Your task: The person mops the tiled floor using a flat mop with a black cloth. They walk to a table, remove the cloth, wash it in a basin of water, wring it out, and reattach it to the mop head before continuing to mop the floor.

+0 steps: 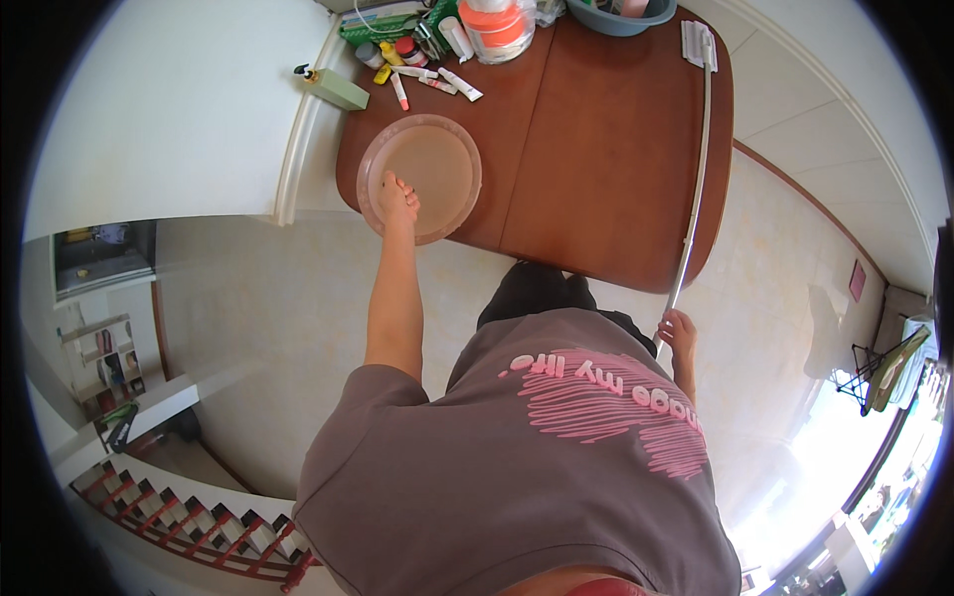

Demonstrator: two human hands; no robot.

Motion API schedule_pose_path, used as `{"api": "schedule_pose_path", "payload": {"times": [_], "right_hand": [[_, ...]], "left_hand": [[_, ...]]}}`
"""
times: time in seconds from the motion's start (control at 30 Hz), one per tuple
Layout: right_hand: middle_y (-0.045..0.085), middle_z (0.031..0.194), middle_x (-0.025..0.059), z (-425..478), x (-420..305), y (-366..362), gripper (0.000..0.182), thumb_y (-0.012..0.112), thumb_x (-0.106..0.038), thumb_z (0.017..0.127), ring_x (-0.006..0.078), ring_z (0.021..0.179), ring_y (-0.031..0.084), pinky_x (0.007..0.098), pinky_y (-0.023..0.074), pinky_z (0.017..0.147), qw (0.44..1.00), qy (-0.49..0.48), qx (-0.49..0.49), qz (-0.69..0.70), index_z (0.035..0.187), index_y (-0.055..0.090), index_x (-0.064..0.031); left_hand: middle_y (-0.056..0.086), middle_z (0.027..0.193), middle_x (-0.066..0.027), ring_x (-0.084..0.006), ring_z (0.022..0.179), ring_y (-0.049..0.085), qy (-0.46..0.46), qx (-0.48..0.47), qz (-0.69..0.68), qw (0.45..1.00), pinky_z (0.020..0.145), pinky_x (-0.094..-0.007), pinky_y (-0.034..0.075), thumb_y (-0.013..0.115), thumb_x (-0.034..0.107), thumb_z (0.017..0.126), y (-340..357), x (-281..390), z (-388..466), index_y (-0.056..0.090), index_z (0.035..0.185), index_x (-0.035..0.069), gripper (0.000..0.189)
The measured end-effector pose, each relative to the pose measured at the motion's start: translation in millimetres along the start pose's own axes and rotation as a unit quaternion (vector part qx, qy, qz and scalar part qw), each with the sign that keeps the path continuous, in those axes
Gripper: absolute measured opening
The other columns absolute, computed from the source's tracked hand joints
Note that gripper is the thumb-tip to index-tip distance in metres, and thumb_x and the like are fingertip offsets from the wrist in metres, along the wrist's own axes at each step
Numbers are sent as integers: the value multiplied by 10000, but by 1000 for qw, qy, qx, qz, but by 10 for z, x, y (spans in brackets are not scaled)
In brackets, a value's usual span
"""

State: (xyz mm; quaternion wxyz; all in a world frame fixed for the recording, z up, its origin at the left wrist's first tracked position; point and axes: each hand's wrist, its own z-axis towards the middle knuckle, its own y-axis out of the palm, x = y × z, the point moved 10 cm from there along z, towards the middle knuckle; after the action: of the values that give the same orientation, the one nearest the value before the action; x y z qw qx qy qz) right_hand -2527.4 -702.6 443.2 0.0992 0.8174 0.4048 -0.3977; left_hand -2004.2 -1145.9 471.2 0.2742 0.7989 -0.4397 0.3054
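A round translucent plastic basin (475, 175) of cloudy water stands at the table's near left corner. Over its near left part is my left hand (400, 197), with fingers curled and nothing visible in them. My wrist crosses the basin's rim; whether the hand touches the water is unclear. At the table's right side, my right hand (677, 331) holds the lower end of a long metal pole (698, 179). The pole runs along the right edge of the brown wooden table (604, 149). Its far end bears a flat mop head with a pale pad (693, 46), lying at the far right corner.
Beyond the basin lie several small tubes (460, 84), jars (410, 51) and a green pump bottle (339, 89). An orange-and-clear plastic container (496, 30) and a blue basin (626, 22) stand at the back. A staircase with red railing (201, 547) is at lower left.
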Motion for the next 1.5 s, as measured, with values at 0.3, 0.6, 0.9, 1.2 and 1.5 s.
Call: {"api": "schedule_pose_path", "payload": {"times": [0.3, 0.6, 0.9, 1.2, 1.5], "right_hand": [[627, 1025, 92, -122, 156, -874, 343, 536, -271, 880, 183, 842, 622, 284, 514, 685, 996, 0, 78, 47, 1144, 547, -52], [635, 1004, 132, -611, 2094, -2449, 357, 533, -295, 859, 236, 889, 607, 363, 486, 776, 950, 223, 216, -15, 1096, 583, -32], [627, 1008, 193, -617, 2155, -2152, 447, 536, -348, 826, 298, 935, 586, 401, 440, 837, 884, 232, 144, -380, 1066, 600, 24], [633, 1008, 206, -123, 1650, -2144, 480, 551, -381, 795, 323, 970, 576, 411, 421, 859, 923, 104, 245, -278, 1026, 629, 32], [642, 999, 193, -69, 1945, -2178, 436, 570, -356, 787, 310, 964, 588, 401, 434, 845, 920, 147, 263, -250, 1005, 646, 13]], "left_hand": [[330, 487, 27, -95, 349, 242, 11, 0, -6, 1000, 327, -242, 161, 435, 261, 842, -78, 70, 29, 362, 595, 189, 267], [311, 483, 28, -99, 352, 225, 7, 13, -4, 1000, 334, -248, 148, 411, 275, 849, -27, 87, -91, 348, 585, 189, 284], [289, 469, 29, -108, 359, 209, -10, -12, -35, 999, 347, -249, 144, 416, 290, 849, 91, 34, -88, 322, 546, 186, 334], [294, 471, 31, -111, 364, 209, -4, -26, -76, 997, 353, -251, 139, 416, 249, 833, 105, 101, -160, 337, 559, 176, 294], [352, 459, 11, -121, 329, 274, -3, -116, 25, 993, 332, -257, 205, 436, 290, 860, 133, 118, -274, 368, 564, 164, 328]]}}
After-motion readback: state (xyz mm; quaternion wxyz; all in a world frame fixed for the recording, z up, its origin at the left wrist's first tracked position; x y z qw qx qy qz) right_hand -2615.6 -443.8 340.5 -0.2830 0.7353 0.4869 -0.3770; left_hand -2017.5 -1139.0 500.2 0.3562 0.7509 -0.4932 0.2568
